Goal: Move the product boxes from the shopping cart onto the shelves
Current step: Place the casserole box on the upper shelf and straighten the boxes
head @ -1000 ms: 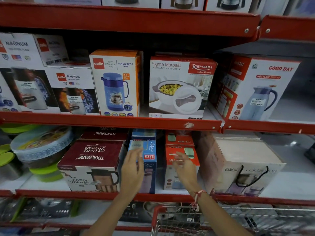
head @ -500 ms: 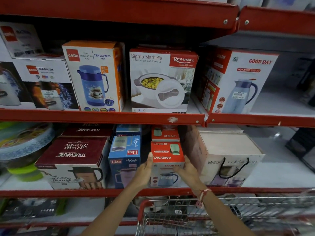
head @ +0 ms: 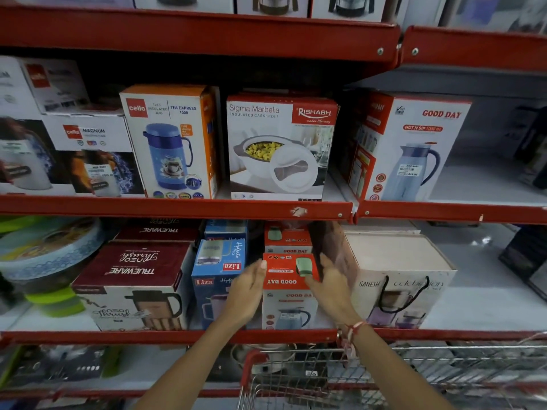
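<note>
1. Good Day box (head: 287, 291) stands on the lower shelf (head: 177, 335), lower centre of frame, between the Liza box (head: 213, 279) and the Ganesh box (head: 393, 279).
2. Left hand (head: 247, 294) and right hand (head: 328, 284) press its sides with flat, uncurled fingers.

Red-edged shelving (head: 177, 207) — pale, dim boards (head: 488, 306).

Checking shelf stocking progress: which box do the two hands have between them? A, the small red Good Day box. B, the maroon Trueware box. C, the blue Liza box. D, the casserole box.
A: the left hand and the right hand sit against opposite sides of the small red Good Day box.
</note>
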